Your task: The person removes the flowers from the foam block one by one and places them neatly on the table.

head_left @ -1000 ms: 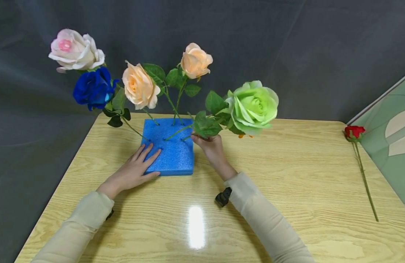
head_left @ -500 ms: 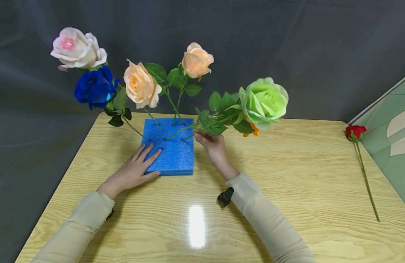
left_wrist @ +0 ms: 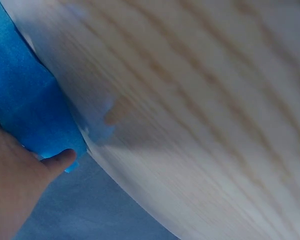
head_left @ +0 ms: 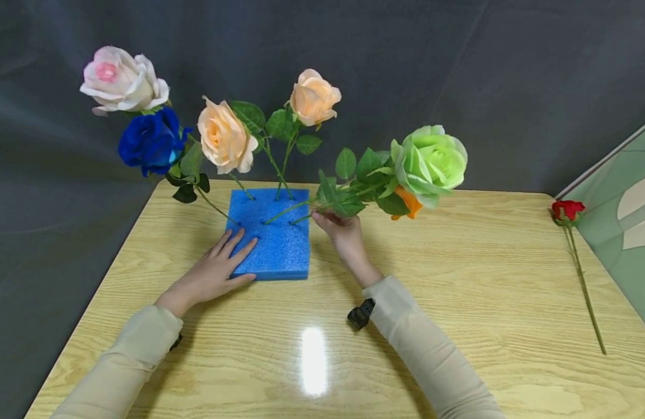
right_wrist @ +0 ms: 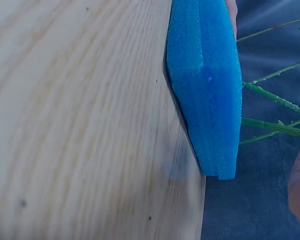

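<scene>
A blue foam block (head_left: pixel 280 250) lies on the table with several artificial roses stuck into its top. My left hand (head_left: pixel 209 273) rests on the block's left front part, fingers spread; in the left wrist view the thumb lies along its edge. My right hand (head_left: pixel 344 235) pinches a green stem just beyond the block's right edge, its fingertips partly under leaves. Two stems lean right there, towards a light green rose (head_left: pixel 432 163) and an orange flower (head_left: pixel 408 203) mostly hidden behind it. I cannot tell which head the pinched stem carries.
On the block's left and back stand a pale pink rose (head_left: pixel 123 81), a blue rose (head_left: pixel 152 142) and two peach roses, one front (head_left: pixel 225 137), one back (head_left: pixel 314 98). A red rose (head_left: pixel 568 210) lies at the table's right end. A dark curtain (head_left: pixel 484 87) hangs behind.
The green rose and its leaves have swung to the right, and more of the orange flower shows. My right hand has shifted slightly right. The left hand stays in place.
</scene>
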A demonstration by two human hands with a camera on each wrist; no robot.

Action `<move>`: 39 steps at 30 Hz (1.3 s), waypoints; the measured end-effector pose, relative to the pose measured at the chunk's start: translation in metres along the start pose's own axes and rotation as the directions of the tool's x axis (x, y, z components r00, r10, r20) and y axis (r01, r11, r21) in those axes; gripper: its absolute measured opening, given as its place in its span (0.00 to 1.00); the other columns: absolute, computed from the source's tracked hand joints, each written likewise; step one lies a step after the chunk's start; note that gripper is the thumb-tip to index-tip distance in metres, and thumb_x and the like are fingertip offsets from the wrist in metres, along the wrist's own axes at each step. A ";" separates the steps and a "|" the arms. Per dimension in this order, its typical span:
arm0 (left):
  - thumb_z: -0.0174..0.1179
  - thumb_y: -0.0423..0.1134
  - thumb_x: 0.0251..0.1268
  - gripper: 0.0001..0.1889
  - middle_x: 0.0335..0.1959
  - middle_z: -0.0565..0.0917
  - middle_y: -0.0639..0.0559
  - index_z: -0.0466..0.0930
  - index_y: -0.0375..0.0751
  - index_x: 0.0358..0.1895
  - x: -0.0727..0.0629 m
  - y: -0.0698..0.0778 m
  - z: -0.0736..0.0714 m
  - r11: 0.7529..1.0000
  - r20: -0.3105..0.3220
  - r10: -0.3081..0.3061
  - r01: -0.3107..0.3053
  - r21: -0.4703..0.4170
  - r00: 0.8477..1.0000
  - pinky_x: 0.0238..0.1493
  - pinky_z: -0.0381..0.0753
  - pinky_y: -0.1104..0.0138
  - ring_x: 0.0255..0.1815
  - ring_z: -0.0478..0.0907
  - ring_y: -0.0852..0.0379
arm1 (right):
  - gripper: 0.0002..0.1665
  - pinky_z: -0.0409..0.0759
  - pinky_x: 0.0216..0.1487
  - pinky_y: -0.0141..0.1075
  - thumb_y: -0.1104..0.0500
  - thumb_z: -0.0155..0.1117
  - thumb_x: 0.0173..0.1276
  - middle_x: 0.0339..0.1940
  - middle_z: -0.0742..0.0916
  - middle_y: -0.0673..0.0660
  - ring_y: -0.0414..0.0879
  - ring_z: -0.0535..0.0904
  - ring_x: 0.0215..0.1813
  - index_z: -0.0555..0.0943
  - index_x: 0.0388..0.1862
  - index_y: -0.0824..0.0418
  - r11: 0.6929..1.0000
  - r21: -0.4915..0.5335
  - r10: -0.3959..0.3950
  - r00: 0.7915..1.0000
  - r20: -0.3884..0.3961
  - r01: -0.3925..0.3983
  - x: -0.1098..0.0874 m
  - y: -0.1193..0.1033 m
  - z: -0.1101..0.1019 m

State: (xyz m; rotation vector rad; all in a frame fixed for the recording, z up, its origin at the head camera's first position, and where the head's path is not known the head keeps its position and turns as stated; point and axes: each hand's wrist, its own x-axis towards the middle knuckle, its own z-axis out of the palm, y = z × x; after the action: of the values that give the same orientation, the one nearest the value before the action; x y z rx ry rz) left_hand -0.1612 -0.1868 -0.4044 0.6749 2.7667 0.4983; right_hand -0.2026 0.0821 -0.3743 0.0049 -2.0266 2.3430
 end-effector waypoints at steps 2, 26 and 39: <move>0.52 0.58 0.69 0.41 0.79 0.41 0.37 0.46 0.46 0.77 0.000 0.000 0.000 1.000 0.003 -0.004 0.004 -0.002 1.000 0.71 0.48 0.35 0.78 0.34 0.33 | 0.13 0.80 0.50 0.28 0.71 0.63 0.62 0.28 0.85 0.36 0.32 0.83 0.38 0.79 0.47 0.67 1.000 0.017 0.004 1.000 0.003 -0.004 0.000 0.000 -0.001; 0.50 0.59 0.70 0.41 0.79 0.39 0.37 0.43 0.48 0.78 -0.001 0.006 -0.003 1.000 0.011 -0.010 0.010 0.012 1.000 0.70 0.49 0.34 0.78 0.33 0.33 | 0.11 0.79 0.58 0.34 0.70 0.60 0.66 0.32 0.86 0.38 0.33 0.82 0.42 0.82 0.44 0.60 0.999 -0.006 0.045 0.998 0.044 -0.045 0.001 -0.030 -0.042; 0.49 0.60 0.69 0.41 0.79 0.37 0.38 0.41 0.50 0.78 -0.003 0.004 -0.002 1.000 0.022 -0.022 0.023 -0.010 1.000 0.72 0.45 0.35 0.78 0.30 0.35 | 0.24 0.81 0.47 0.29 0.77 0.53 0.65 0.34 0.87 0.42 0.36 0.83 0.40 0.83 0.30 0.48 0.978 0.190 -0.100 0.994 0.037 0.091 -0.005 -0.039 -0.078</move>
State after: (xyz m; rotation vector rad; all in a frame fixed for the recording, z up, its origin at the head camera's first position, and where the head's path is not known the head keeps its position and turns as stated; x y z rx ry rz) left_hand -0.1576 -0.1856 -0.4004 0.6423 2.7464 0.4973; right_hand -0.1944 0.1650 -0.3475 0.1607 -1.7721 2.4850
